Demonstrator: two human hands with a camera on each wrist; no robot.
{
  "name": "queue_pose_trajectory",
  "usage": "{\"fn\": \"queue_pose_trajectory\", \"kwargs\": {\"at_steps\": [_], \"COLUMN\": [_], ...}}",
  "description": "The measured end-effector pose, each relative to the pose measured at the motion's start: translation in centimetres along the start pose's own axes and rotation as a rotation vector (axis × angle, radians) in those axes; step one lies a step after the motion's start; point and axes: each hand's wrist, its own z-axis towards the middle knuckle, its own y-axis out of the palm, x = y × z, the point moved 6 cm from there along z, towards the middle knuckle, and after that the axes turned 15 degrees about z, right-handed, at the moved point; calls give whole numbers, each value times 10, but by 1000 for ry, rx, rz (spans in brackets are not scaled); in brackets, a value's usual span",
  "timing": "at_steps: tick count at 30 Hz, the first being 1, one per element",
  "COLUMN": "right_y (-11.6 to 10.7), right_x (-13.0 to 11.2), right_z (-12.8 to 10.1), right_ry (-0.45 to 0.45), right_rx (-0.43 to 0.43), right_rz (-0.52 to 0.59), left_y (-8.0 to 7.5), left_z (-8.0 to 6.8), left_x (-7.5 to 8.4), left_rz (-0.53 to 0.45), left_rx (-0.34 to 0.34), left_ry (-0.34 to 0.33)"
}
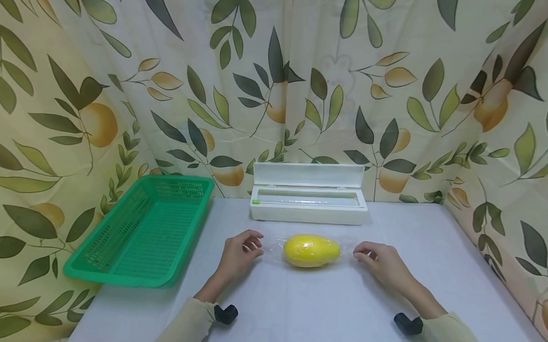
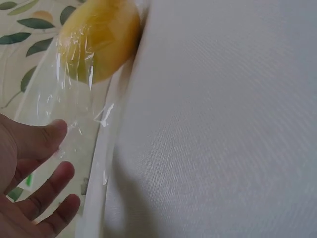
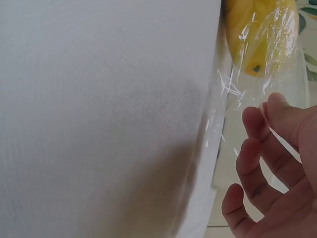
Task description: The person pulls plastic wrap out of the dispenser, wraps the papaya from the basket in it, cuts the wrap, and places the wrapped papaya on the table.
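Observation:
A yellow oblong fruit (image 1: pixel 311 251) lies on the table, wrapped in clear plastic wrap (image 1: pixel 277 245) whose loose ends stick out at both sides. My left hand (image 1: pixel 240 255) pinches the left end between thumb and index finger, the other fingers bent loosely. On the opposite side, my right hand (image 1: pixel 381 263) pinches the right end with thumb and index finger. In the right wrist view the wrap (image 3: pixel 230 106) runs creased from those fingertips to the fruit (image 3: pixel 260 37), which has a small dark spot at its tip. The left wrist view shows shiny film (image 2: pixel 74 99) over the fruit.
Behind the fruit stands a white plastic wrap dispenser (image 1: pixel 308 215), its lid (image 1: pixel 308 175) raised and a roll inside. A green plastic basket (image 1: pixel 190 238) sits at the left of the white table (image 1: pixel 332 314). Leaf-patterned curtains (image 1: pixel 286 91) enclose the back and sides.

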Motion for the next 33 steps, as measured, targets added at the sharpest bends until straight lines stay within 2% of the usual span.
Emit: {"fn": "queue_pose_trajectory", "kwargs": {"at_steps": [5, 9, 12, 18, 21, 26, 33], "right_y": [-4, -7, -11, -20, -22, -19, -4], "right_x": [-3, -6, -12, -27, -36, -52, -67], "right_z": [-2, 0, 1, 7, 12, 23, 43], "right_ry": [14, 29, 14, -24, -79, -185, -257], "right_rx": [-31, -50, -49, -26, -15, -5, -31], "right_rz": [12, -2, -24, -76, -78, -52, -13], "left_y": [-4, -8, -11, -18, -17, -13, -1], "left_z": [-2, -3, -4, -7, -8, -7, -3], "left_x": [0, -3, -2, 12, 23, 43, 68], "left_rz": [26, 9, -1, -32, -28, -40, -26], "left_rx": [0, 10, 30, 68, 85, 95, 109], "left_ry": [-40, -69, -63, -1, 48, 105, 172]}}
